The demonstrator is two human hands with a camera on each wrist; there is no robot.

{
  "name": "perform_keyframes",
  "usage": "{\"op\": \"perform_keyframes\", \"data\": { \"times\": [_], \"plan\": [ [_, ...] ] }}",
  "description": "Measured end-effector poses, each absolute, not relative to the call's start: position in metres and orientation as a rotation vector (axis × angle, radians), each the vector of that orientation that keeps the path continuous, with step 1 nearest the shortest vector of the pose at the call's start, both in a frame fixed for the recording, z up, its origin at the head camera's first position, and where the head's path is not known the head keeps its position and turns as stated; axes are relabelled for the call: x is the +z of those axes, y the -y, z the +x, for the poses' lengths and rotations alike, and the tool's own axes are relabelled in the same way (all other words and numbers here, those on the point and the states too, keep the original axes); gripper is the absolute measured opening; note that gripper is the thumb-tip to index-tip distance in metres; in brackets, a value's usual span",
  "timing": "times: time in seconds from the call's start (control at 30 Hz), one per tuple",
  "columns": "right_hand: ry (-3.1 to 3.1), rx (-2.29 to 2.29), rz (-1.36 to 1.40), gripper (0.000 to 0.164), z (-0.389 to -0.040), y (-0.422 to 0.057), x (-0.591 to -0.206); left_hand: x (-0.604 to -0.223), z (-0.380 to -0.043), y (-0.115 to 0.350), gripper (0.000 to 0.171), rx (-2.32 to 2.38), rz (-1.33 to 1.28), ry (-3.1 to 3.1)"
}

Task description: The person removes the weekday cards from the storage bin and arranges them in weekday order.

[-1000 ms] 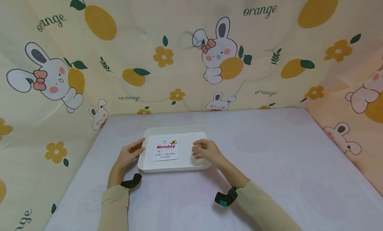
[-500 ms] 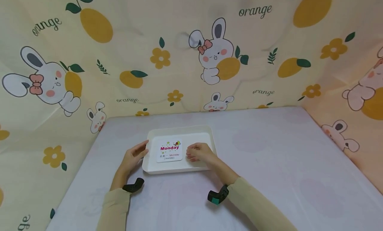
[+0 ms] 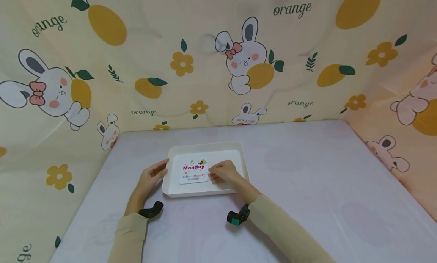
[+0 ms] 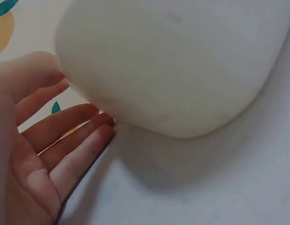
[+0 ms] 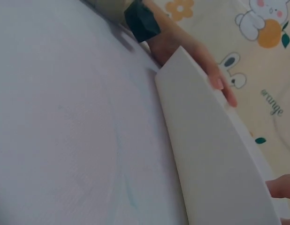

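Note:
A white square card (image 3: 193, 171) printed "Monday" in red lies flat in the left half of a shallow white tray (image 3: 205, 190). At the tray's left side is my left hand (image 3: 149, 179), its fingertips touching the rim. The left wrist view shows that hand's fingers (image 4: 65, 131) fairly straight against the tray's outer wall (image 4: 173, 70). Over the tray floor, my right hand (image 3: 225, 172) has bent fingers at the card's right edge; whether they pinch it is hidden. Only some of its fingertips (image 5: 282, 186) show in the right wrist view, above the tray wall (image 5: 206, 150).
The tray stands on a table covered with a pale cloth (image 3: 300, 187). Behind and at both sides rise cloth walls (image 3: 205, 28) printed with rabbits, oranges and flowers. Each wrist carries a black band with a camera (image 3: 239, 215).
My right hand has moved left from the tray's right part to the card's right edge, its fingers drawing closer together. The left hand keeps its place at the tray's left rim.

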State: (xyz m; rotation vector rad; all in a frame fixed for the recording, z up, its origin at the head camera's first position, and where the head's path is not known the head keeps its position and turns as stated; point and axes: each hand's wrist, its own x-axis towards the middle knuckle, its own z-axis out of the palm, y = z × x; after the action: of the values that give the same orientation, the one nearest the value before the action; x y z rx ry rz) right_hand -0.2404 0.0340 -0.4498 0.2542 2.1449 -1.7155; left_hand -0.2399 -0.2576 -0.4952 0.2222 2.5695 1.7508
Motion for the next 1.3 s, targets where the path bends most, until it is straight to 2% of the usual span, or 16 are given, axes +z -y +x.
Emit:
{"op": "perform_keyframes", "data": {
  "times": [0.97, 1.13, 1.3],
  "plan": [
    [-2.36, -1.537, 0.459, 0.02, -0.258, -0.013, -0.465, -0.493, -0.242, 0.256, 0.05, 1.796, 0.133, -2.498],
    [-2.244, -1.611, 0.507, 0.023, -0.259, -0.015, -0.468, -0.493, -0.239, 0.256, 0.05, 1.807, 0.131, -2.49],
    [-2.157, -1.708, 0.442, 0.028, -0.254, -0.018, -0.466, -0.494, -0.237, 0.257, 0.051, 1.789, 0.111, -2.507]
  ]
}}
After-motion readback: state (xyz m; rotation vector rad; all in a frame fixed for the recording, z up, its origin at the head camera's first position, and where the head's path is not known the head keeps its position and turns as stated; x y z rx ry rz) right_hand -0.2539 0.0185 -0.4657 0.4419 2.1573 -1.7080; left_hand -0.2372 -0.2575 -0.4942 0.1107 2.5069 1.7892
